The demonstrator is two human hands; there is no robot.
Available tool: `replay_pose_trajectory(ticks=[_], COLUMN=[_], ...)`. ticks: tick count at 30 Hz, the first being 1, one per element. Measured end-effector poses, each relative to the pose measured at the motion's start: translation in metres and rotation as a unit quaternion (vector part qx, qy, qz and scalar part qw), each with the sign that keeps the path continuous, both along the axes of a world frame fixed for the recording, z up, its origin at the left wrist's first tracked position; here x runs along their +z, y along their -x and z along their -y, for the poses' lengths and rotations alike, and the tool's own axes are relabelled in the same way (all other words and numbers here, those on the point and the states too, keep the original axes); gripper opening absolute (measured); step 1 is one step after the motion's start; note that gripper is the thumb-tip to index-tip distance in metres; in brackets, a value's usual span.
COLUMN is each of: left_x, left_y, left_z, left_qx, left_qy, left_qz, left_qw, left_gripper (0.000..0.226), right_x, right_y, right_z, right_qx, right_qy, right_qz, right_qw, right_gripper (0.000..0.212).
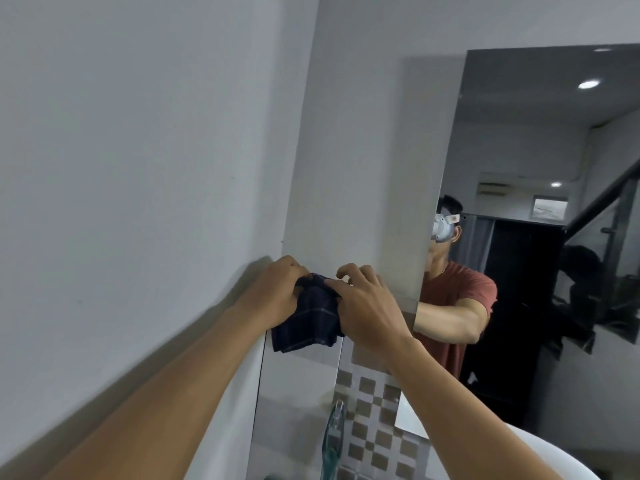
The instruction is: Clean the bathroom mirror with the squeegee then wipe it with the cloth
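A dark blue checked cloth (306, 315) is bunched between both hands at the middle of the view, in front of the mirror's left part. My left hand (277, 294) grips its left side with fingers curled over the top. My right hand (367, 308) holds its right side, fingertips pinching the upper edge. The mirror (519, 150) runs up the wall to the right and reflects a person in a red shirt. A blue-green squeegee (333, 441) stands low down near the mirror's bottom, apart from both hands.
A plain grey wall (138, 150) fills the left side. Brown and grey checked tiles (374, 427) show in the lower mirror. The white rim of a basin (554, 455) curves at the bottom right.
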State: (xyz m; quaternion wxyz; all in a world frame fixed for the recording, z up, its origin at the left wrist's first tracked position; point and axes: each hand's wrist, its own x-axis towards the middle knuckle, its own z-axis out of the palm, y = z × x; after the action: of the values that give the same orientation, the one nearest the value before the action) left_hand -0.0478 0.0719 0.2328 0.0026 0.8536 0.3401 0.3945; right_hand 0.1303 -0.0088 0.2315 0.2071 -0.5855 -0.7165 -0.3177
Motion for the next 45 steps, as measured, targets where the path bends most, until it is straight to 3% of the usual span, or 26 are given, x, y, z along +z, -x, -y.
replay_pose_trajectory(ticks=[4,7,11,17,25,31,35,38,45], left_x=[0.002,0.004,0.007,-0.012,-0.021,-0.044,-0.040,-0.038,-0.042], left_y=[0.004,0.007,0.005,0.006,0.007,0.003,-0.001,-0.003,0.001], left_z=[0.006,0.011,0.014,0.016,0.006,0.010,0.008,0.014,0.029], left_qx=[0.002,0.038,0.031,-0.016,-0.050,-0.065,-0.043,0.016,0.043], left_qy=[0.000,-0.026,0.011,0.025,0.090,0.031,0.058,0.023,-0.029], left_qz=[-0.022,-0.062,-0.081,-0.006,0.042,0.120,0.087,0.053,0.072], left_qw=[1.000,0.997,0.996,1.000,0.994,0.990,0.994,0.998,0.996], left_gripper=[0.031,0.034,0.023,0.048,0.042,0.049,0.042,0.038,0.043], right_x=[0.000,0.000,0.001,-0.009,-0.001,-0.020,-0.018,-0.014,-0.007], right_y=[0.001,0.004,0.000,-0.001,-0.001,0.002,0.009,0.014,0.020], right_z=[0.007,0.008,0.002,0.006,0.002,0.008,0.010,0.012,0.039], right_qx=[0.024,0.026,0.038,0.062,0.043,0.049,0.035,0.029,0.010], right_qy=[0.054,0.097,0.110,0.104,0.129,0.088,0.107,0.119,0.123], right_qz=[-0.094,-0.103,-0.125,-0.162,-0.155,-0.183,-0.192,-0.204,-0.214], right_qw=[0.994,0.990,0.985,0.979,0.978,0.978,0.975,0.971,0.969], right_gripper=[0.039,0.042,0.029,0.051,0.042,0.048,0.050,0.046,0.051])
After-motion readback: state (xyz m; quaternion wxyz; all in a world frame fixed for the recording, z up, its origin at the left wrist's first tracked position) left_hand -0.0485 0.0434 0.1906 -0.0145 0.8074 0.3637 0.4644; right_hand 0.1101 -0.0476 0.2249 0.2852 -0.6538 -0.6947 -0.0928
